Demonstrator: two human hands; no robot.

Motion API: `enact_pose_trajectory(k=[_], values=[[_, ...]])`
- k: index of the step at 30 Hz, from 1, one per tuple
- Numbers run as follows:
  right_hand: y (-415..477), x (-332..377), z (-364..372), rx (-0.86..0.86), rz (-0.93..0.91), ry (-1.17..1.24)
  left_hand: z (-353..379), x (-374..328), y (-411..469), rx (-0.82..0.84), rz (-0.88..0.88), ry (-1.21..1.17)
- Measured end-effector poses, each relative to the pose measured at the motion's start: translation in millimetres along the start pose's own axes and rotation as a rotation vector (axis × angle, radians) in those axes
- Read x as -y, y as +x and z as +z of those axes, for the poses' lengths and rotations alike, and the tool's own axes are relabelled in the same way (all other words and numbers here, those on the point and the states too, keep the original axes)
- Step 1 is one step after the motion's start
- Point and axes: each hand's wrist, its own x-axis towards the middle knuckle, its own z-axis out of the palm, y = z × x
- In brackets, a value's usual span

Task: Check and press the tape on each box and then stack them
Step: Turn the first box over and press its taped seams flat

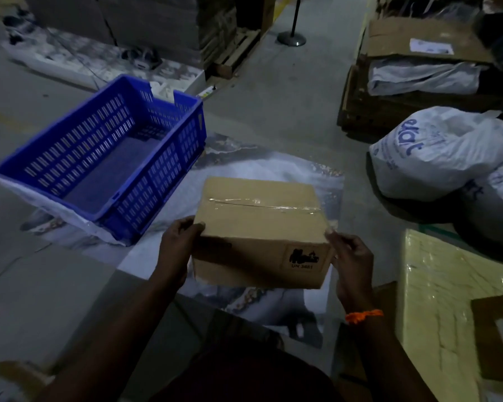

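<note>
I have the box [259,221] over the middle of the marbled sheet [244,163], nearer its front edge than its back. Whether the box rests on the sheet or hangs just above it I cannot tell. My left hand [177,248] grips the near-left top corner, thumb on the lid and fingers wrapped down the side. My right hand [350,256] is at the near-right top corner, fingertips pinched on the spot where the clear tape [262,205] folds over the edge. The tape runs across the lid from left to right and looks wrinkled toward that right end.

The worry is that end: a pinch that drags outward instead of pressing down could peel the strip up rather than seat it. The light is poor, too — a lifted edge along the seam could easily pass unnoticed. The right hand's hold is light, so if the box is lifted and tips, it could slide toward the blue crate [186,146] just beside the sheet's left edge. I see no second box to stack on.
</note>
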Motion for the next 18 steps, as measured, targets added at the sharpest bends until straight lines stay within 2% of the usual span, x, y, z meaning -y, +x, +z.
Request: enact_pose_trajectory(k=[2, 7, 11, 13, 15, 18], values=[[-5.8, -19.5, -11.6, -0.014, 0.009, -0.048, -5.7, 19.0, -16.6, 0.042, -0.005, 0.044], [-24.9, -54.3, -36.8, 0.012, 0.059, -0.156, -7.3, 58.5, -55.0, 0.046, -0.144, 0.028], [-33.7, -59.0, -48.5, 0.027, 0.033, -0.227, -8.9, 58.3, -72.0, 0.042, -0.125, 0.076], [-36.0, -61.3, -51.3, 0.037, -0.018, -0.344, -6.9, 52.6, -76.1, 0.053, -0.096, 0.158], [-35.9, -65.8, -44.8, 0.053, -0.154, -0.550, -1.4, 45.8, -74.0, 0.056, 0.008, 0.280], [-27.3, -68.0, -13.5, 0.118, -0.503, -0.802, 15.3, 42.4, -50.3, 0.058, 0.438, 0.661]])
